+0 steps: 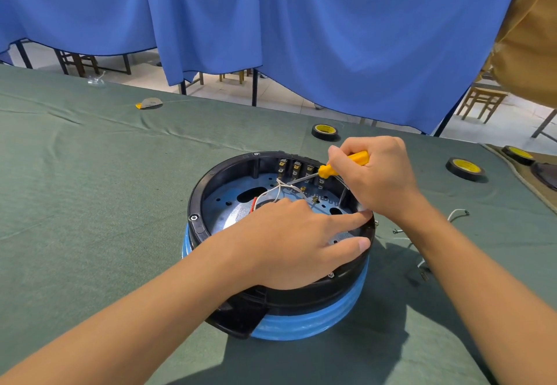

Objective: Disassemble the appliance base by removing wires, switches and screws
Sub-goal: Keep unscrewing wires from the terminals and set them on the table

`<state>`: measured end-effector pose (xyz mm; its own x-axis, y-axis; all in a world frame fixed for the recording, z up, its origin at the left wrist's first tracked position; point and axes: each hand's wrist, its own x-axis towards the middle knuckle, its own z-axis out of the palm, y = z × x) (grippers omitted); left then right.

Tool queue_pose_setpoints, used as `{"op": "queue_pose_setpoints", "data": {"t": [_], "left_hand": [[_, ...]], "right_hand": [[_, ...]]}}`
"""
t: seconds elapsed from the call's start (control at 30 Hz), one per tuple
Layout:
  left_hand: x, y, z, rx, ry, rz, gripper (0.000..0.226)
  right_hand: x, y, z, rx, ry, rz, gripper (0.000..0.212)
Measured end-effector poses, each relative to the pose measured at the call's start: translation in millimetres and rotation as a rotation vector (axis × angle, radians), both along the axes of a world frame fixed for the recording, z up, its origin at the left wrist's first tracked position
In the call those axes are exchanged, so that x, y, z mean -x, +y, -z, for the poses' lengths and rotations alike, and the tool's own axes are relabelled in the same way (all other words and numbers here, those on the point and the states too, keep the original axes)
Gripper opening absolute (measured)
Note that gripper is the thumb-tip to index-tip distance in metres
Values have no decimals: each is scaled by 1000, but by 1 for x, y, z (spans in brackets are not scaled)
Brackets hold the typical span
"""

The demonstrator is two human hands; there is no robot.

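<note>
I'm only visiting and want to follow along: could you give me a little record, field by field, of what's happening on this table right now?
Setting: table under a green cloth
Main object: round black base, open side up
Steadying: left hand lies across the base's near rim
Working: right hand grips a yellow screwdriver, tip by the white wires inside
Far wall: row of switches
Nearby: rolls of tape, loose wire bits
</note>
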<state>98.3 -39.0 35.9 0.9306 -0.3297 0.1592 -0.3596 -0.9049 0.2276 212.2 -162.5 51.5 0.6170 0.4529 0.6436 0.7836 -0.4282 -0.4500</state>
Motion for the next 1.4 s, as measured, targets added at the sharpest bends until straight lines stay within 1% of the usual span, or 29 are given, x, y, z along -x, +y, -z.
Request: {"op": "queue_pose_setpoints", "data": {"t": [0.07, 0.23, 0.33, 0.57, 0.8, 1.0, 1.1, 1.23, 1.4], "left_hand": [[0, 0, 0, 2, 0, 1, 52], [0, 1, 0, -9, 7, -3, 51], [-1, 1, 1, -10, 1, -3, 50], [-2, 1, 4, -14, -16, 22, 58], [-1, 1, 4, 7, -17, 22, 57], [-2, 2, 4, 7, -14, 17, 54], [-1, 1, 3, 0, -10, 17, 56], [0, 0, 1, -8, -12, -20, 51], [2, -1, -2, -27, 8, -50, 50]], "right_hand": [[3, 3, 0, 11, -18, 30, 41], [9, 9, 5, -10, 13, 110, 41], [13, 13, 6, -1, -10, 160, 43], [8, 2, 2, -121, -80, 142, 42], [11, 0, 7, -128, -114, 68, 37], [7, 1, 8, -84, -110, 80, 40], [3, 2, 6, -84, -62, 108, 40], [-11, 3, -1, -112, 97, 173, 36], [-23, 0, -2, -160, 268, 170, 33]]}}
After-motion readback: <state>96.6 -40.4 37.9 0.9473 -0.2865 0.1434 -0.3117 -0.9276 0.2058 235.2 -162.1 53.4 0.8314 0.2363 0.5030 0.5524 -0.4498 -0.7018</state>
